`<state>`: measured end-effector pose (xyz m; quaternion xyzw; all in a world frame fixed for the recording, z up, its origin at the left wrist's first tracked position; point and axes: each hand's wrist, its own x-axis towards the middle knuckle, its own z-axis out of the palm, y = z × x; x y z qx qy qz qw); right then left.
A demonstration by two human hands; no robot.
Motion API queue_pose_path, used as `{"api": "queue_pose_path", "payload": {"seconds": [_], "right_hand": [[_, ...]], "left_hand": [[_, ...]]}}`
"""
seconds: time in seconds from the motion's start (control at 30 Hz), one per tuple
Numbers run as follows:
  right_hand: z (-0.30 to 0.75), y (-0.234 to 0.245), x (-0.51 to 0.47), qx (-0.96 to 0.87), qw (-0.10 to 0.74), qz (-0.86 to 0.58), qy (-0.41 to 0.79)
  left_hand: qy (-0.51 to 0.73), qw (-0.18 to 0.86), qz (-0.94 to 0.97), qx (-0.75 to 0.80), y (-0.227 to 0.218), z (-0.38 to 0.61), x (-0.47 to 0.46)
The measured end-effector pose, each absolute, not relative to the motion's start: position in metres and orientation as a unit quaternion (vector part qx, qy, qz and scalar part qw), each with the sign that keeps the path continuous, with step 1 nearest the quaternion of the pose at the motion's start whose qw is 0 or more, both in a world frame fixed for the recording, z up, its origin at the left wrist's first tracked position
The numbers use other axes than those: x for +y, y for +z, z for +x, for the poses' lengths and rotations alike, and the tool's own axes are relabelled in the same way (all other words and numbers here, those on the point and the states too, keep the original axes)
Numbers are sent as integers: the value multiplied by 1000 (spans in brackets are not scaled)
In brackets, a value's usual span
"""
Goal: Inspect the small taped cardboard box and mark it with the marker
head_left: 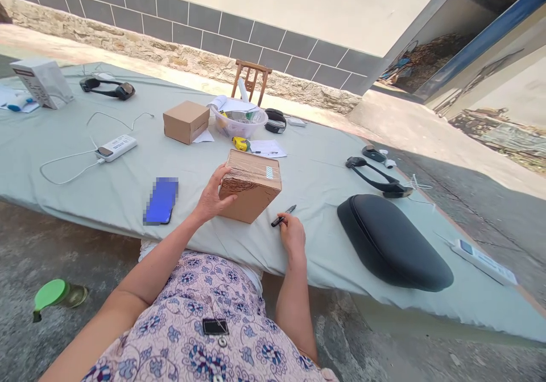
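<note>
While left hand (212,195), half-open, clasps carton (248,201) by its left side, right hand (293,235), nearly closed, pinches pen (278,220)

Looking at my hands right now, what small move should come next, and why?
Probably bring the slim black pen closer to the brown cardboard box: your right hand has its fingers on the pen, just right of the box, while your left hand has its thumb and fingers on the box's left side.
</note>
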<state>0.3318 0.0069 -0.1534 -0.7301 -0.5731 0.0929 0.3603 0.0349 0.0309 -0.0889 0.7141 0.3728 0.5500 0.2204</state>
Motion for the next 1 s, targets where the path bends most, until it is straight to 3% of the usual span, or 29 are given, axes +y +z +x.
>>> {"api": "queue_pose_path", "payload": {"seconds": [0.23, 0.37, 0.47, 0.6, 0.8, 1.0], "right_hand": [[304, -135, -9, -475, 504, -721, 22], [279, -88, -25, -449, 706, -546, -44], [255, -55, -37, -454, 768, -445, -79], [224, -42, -48, -527, 764, -363, -78], [196, -53, -52, -691, 648, -319, -28], [187, -49, -53, -742, 596, -305, 12]], "left_hand": [[542, 220, 719, 375, -92, 36, 31], [542, 215, 722, 373, -95, 37, 32], [543, 218, 721, 372, -96, 38, 32], [547, 227, 714, 373, -98, 39, 30], [565, 256, 693, 368, -102, 42, 30], [575, 312, 672, 346, -102, 43, 30]]}}
